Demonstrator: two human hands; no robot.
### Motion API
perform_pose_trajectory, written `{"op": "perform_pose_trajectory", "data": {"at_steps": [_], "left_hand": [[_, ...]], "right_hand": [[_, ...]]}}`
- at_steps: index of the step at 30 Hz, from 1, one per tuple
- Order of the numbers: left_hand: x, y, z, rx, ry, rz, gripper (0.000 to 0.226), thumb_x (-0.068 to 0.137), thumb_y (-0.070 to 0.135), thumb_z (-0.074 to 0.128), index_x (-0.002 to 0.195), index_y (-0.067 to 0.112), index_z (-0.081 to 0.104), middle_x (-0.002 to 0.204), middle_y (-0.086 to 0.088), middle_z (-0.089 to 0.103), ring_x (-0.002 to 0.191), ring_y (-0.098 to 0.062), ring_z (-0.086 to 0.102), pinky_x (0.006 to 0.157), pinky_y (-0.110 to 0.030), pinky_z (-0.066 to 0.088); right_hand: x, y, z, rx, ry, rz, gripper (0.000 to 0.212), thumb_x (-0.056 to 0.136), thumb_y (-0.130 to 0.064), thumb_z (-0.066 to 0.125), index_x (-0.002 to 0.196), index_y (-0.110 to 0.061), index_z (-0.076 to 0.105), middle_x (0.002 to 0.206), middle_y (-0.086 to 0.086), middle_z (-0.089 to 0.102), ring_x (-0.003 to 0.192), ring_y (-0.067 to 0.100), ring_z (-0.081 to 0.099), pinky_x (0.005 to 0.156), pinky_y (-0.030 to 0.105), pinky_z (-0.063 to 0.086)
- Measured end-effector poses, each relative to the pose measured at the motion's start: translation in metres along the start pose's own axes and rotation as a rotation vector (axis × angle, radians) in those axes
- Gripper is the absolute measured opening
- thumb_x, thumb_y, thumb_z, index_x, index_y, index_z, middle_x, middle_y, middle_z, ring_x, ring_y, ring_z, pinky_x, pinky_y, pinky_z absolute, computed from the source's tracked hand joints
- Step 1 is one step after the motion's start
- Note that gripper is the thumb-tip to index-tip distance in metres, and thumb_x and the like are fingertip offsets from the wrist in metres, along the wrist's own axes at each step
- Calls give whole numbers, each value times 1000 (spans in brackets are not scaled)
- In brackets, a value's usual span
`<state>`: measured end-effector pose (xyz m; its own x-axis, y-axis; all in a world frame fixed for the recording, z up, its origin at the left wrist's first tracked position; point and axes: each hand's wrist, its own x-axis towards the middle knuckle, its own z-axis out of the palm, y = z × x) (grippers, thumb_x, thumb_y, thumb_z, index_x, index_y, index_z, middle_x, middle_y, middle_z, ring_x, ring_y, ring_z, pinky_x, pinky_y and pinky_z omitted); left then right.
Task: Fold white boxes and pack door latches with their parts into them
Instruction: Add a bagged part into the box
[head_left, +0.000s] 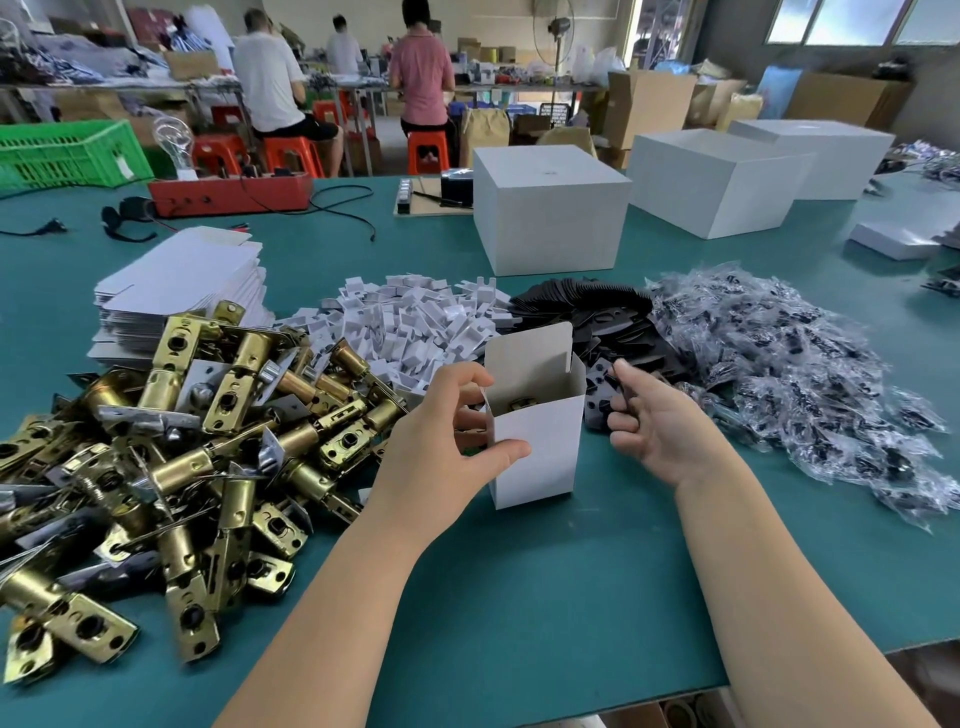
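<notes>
A small white box (540, 441) stands upright on the green table (519, 597), top flap raised, with a brass latch visible inside. My left hand (447, 431) grips its left wall, thumb across the front. My right hand (654, 421), just right of the box, pinches a black plate (600, 400) with holes beside the box's right wall. A heap of brass door latches (182, 457) lies at the left.
Flat white box blanks (182, 280) are stacked at the back left. Behind the box lie white card inserts (410, 322), black plates (597, 317) and bagged screws (810, 379). Large white cartons (550, 213) stand farther back. People sit at a far bench.
</notes>
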<state>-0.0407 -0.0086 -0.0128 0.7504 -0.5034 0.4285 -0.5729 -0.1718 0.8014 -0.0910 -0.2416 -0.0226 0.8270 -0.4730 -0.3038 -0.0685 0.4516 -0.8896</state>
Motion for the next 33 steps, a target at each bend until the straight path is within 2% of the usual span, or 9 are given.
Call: {"op": "perform_pose_trajectory", "data": {"at_steps": [4, 8, 13, 17, 20, 23, 25, 28, 33], "left_hand": [[0, 0, 0, 2, 1, 2, 66, 71, 27, 87, 95, 64, 39, 93, 19, 57, 84, 6, 63, 69, -3, 44], [0, -1, 0, 1, 1, 4, 67, 71, 26, 88, 95, 65, 39, 92, 18, 58, 85, 6, 63, 71, -5, 47], [1, -2, 0, 5, 6, 8, 67, 71, 27, 88, 95, 65, 39, 92, 20, 57, 86, 7, 62, 71, -3, 45], [1, -2, -1, -12, 11, 1, 67, 71, 26, 88, 96, 64, 39, 94, 21, 57, 87, 6, 63, 71, -3, 45], [2, -3, -1, -22, 4, -7, 66, 71, 25, 88, 97, 63, 40, 93, 20, 59, 85, 4, 64, 71, -5, 47], [2, -3, -1, -26, 7, -17, 64, 70, 27, 88, 99, 60, 41, 90, 20, 61, 83, 2, 65, 73, -11, 51], [2, -2, 0, -28, -1, -35, 63, 70, 31, 88, 99, 60, 40, 95, 15, 64, 84, 1, 67, 75, -16, 55], [2, 0, 1, -42, -7, -57, 64, 68, 33, 89, 98, 62, 41, 94, 17, 63, 84, 5, 66, 74, -10, 53], [2, 0, 0, -115, -22, -94, 63, 70, 23, 88, 94, 62, 44, 87, 24, 64, 80, 4, 66, 67, -8, 49]], "right_hand": [[-3, -2, 4, 67, 70, -6, 20, 93, -16, 43, 75, -15, 36, 65, 5, 47, 37, 8, 30, 30, 14, 22], [-5, -5, 5, 83, 39, -40, 33, 100, -24, 34, 90, -4, 57, 78, 13, 73, 50, 16, 64, 39, 21, 47], [-8, -5, 5, -19, 71, -162, 19, 98, -24, 53, 87, -15, 65, 68, -3, 71, 58, 7, 66, 48, 22, 51], [-16, -16, 4, -69, 104, -205, 16, 90, -23, 64, 79, -12, 69, 65, 0, 70, 52, 8, 62, 42, 17, 47], [-30, -34, 9, -33, 34, -253, 12, 77, -17, 69, 82, -6, 70, 72, 7, 72, 61, 14, 68, 46, 18, 52], [-47, -52, 19, -45, -141, -419, 13, 71, -14, 67, 79, -14, 77, 85, 7, 75, 77, 20, 72, 60, 20, 56], [-58, -60, 29, -119, -235, -556, 18, 74, -12, 68, 84, -22, 79, 91, 5, 75, 87, 20, 72, 70, 21, 56], [-73, -69, 44, -307, -294, -732, 26, 80, -7, 67, 91, -28, 77, 94, 0, 75, 89, 19, 72, 76, 22, 56], [-82, -72, 74, -822, -431, -793, 24, 86, -7, 63, 92, -28, 70, 91, -10, 74, 87, 5, 69, 81, 21, 53]]}}
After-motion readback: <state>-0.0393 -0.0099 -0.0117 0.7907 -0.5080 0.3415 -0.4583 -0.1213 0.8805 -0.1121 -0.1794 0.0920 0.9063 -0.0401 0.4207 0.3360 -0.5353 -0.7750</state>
